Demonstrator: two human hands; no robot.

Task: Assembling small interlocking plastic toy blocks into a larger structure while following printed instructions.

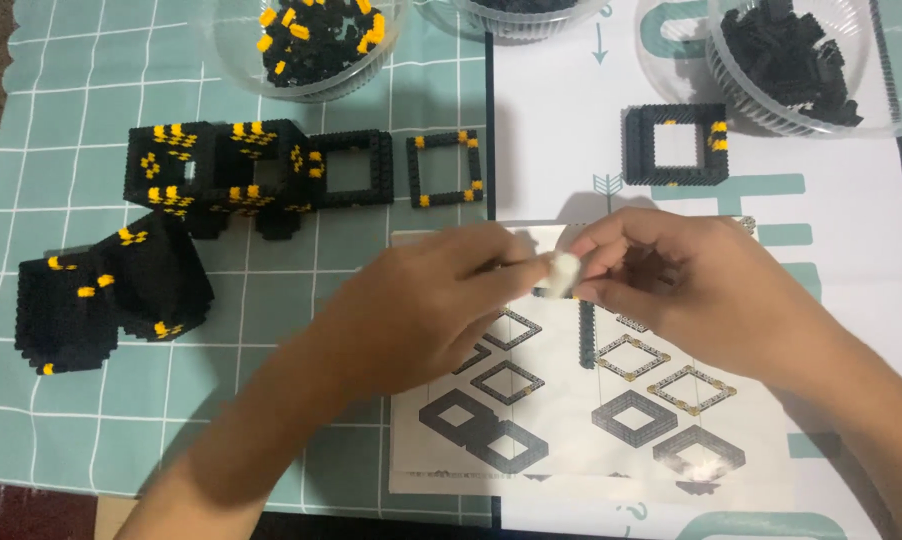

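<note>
Black and yellow bricks everywhere in this one; both hands meet right over the instruction sheet (611, 400), and between them sits a small whitish piece (565, 272); left hand (421, 310) has its fingertips pinched toward it, right hand (671, 290) is curled with thumb and forefinger closing on the same piece, so both are pinching it; can't really tell what the piece is, it's blurred and bright; looks like there may be a dark bit under it, not sure.

Away from the body, just past the right hand, there's a black square frame (675, 145) with a few yellow studs on one side; past the left hand sit two more open frames (396, 168) side by side; further out to the left are the finished hollow black cubes (161, 240), stacked a bit crooked; clear tubs of loose bricks (321, 40) line the far edge, one mixed black and yellow, one all black (796, 60) beyond the right hand.

My take for doing this bit well: keep the grip low over the sheet so a dropped piece lands on paper; hold with fingertips only so the diagram stays readable; line up the studs before pressing, and press straight, not at an angle.
</note>
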